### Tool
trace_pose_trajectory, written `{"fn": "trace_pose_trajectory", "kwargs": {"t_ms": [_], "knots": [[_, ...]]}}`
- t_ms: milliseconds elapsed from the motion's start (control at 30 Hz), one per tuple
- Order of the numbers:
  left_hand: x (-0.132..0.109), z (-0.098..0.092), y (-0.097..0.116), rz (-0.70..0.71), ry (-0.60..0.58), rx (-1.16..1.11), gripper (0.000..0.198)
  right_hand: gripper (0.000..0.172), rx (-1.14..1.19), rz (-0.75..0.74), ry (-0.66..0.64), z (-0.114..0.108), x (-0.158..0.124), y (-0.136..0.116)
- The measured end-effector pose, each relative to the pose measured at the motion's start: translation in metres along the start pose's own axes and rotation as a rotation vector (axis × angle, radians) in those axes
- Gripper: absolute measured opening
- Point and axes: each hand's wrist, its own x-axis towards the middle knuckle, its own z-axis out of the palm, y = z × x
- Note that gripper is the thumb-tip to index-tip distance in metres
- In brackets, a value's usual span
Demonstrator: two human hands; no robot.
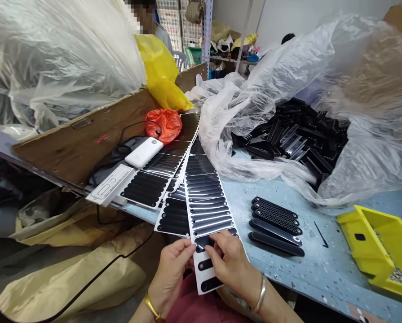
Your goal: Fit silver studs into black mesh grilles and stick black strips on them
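My left hand [172, 276] and my right hand [228, 262] both hold the near end of a long white-backed sheet of black pill-shaped strips [205, 211]. The left fingers grip the sheet's left edge. The right thumb and fingers pinch it at a black strip near that edge, and the fingers hide part of the strip. Beside this sheet, more sheets of the same kind [172, 215] fan out across the table edge. Another one [146, 188] lies further left.
On the blue-grey table lie several black mesh strips [275, 226] and a heap of black parts in plastic film [297, 139]. A yellow bin [379, 251] stands at right. A white power bank [143, 152] rests on a cardboard panel [79, 139]. A person [150, 22] stands behind it.
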Motion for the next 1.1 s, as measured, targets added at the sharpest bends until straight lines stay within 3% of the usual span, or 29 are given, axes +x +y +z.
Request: {"fn": "trace_pose_trajectory", "kwargs": {"t_ms": [233,433,733,933,1100], "knots": [[0.001,0.006,0.011,0.099,-0.082,0.118,0.021,0.021,0.006,0.151,-0.115,0.003,0.019,-0.013],[0.006,0.012,0.011,0.107,-0.137,0.132,0.021,0.017,0.081,0.338,-0.205,-0.001,0.036,-0.010],[0.010,0.008,0.001,0.112,-0.051,0.169,0.020,0.021,0.247,0.399,-0.149,-0.003,0.037,0.008],[0.009,0.016,0.004,0.083,-0.070,0.093,0.021,0.017,0.070,0.448,-0.159,0.001,0.040,-0.006],[0.009,0.019,0.000,0.091,-0.096,0.117,0.019,0.013,0.196,0.483,-0.267,-0.006,0.048,-0.004]]}}
